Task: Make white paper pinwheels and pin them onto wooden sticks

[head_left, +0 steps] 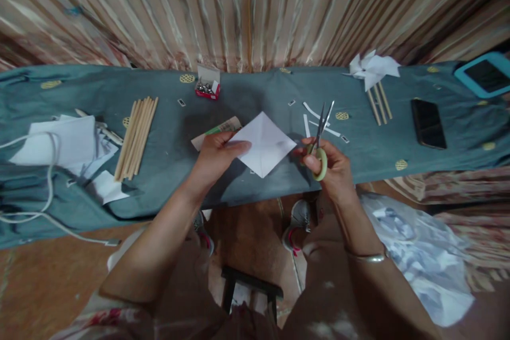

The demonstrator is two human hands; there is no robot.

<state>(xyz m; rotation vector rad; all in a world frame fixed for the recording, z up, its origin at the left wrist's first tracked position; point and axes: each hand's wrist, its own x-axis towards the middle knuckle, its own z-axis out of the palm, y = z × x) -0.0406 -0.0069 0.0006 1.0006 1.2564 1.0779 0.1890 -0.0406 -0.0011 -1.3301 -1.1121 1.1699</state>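
Note:
My left hand [218,153] pinches the left corner of a white square of paper [266,143], held like a diamond above the blue-green cloth of the table [239,191]. My right hand [331,166] grips green-handled scissors [321,138], blades parted and pointing away, just right of the paper. Thin paper strips [314,122] lie behind the scissors.
A bundle of wooden sticks [136,137] and a pile of white paper [67,143] lie at the left. A red box of pins [207,87] sits at the back. A paper pinwheel [372,70] on sticks, a black phone [428,123] and a blue-framed tablet [484,74] are at the right.

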